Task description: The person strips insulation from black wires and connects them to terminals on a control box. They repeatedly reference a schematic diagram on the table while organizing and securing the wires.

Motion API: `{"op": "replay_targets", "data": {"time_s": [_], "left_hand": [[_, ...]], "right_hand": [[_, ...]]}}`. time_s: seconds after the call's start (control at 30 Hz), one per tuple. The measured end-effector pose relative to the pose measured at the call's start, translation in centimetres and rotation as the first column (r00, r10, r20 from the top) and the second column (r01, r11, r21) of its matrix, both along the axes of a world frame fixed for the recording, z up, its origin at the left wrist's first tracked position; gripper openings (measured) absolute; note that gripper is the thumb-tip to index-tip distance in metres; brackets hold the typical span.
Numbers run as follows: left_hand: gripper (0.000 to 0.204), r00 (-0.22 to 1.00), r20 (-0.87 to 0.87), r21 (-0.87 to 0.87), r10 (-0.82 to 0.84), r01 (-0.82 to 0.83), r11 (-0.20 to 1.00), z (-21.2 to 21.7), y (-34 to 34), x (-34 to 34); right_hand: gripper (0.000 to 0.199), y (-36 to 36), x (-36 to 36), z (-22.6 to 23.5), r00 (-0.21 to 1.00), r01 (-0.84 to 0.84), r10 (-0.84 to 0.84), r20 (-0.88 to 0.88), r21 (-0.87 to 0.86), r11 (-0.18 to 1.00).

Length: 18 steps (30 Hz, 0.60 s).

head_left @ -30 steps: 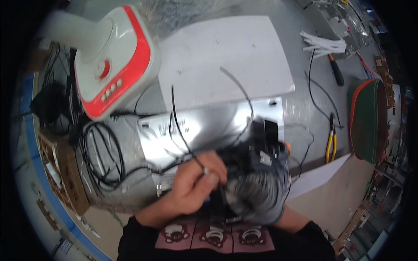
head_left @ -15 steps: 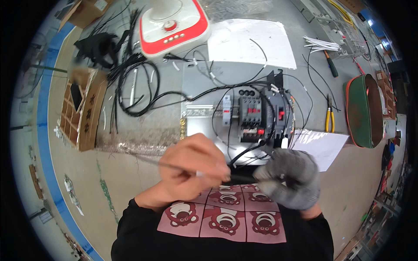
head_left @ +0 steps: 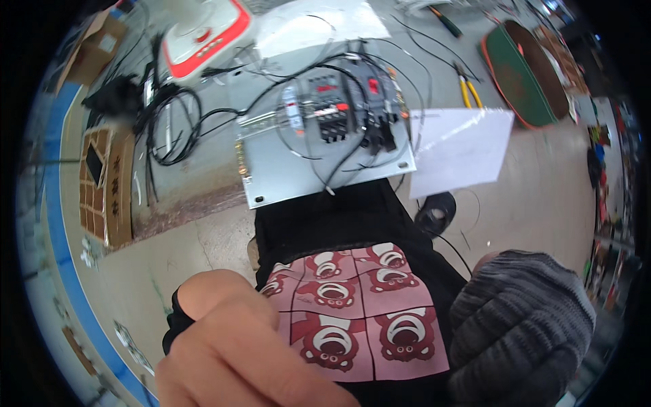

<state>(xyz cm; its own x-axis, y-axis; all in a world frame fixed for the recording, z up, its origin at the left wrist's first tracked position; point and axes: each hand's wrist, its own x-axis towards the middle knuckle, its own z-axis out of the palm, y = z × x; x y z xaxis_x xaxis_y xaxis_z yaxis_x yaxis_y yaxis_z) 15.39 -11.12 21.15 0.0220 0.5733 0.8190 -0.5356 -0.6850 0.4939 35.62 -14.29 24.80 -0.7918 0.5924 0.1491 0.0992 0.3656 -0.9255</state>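
Note:
My bare left hand (head_left: 234, 353) is large and close at the lower left, its fingers curled in. Whatever it may hold is hidden. At the lower right, my right hand (head_left: 522, 329) in a grey knitted glove is closed, with its fingertips turned out of sight. A black wire (head_left: 453, 249) runs from a dark coil (head_left: 436, 214) on the floor up to this glove. Beyond both hands lies a metal mounting plate (head_left: 271, 186) carrying a contactor (head_left: 331, 108), a black circuit breaker (head_left: 373, 95) and a slim white module (head_left: 292, 108) on a rail. Loose black wires cross it.
A white paper sheet (head_left: 461, 149) hangs over the table edge near yellow-handled pliers (head_left: 469, 91). A green oval container (head_left: 519, 74) stands at the far right. On the left are looped black cables (head_left: 193, 139), a divided cardboard box (head_left: 121, 183) and a red-and-white appliance base (head_left: 210, 44).
Both hands have come away from the plate's near edge toward me and apart, left hand down-left, right hand down-right. The view has shifted, showing the coil on the floor.

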Motion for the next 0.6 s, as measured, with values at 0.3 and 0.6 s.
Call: {"op": "replay_targets", "data": {"time_s": [0.3, 0.6], "left_hand": [[0.018, 0.926, -0.051, -0.101, -0.375, 0.369, 0.924, -1.1, 0.1, 3.9], [0.007, 0.945, -0.168, -0.193, -0.281, 0.248, 0.949, -0.8, 3.8, 3.3]], "right_hand": [[0.018, -5.2, 3.3, -2.4, 0.977, 0.197, -0.203, -0.06, -0.096, 0.976], [0.021, -4.3, 7.1, -7.1, 0.799, 0.533, -0.595, -0.088, -0.356, 0.768]]}}
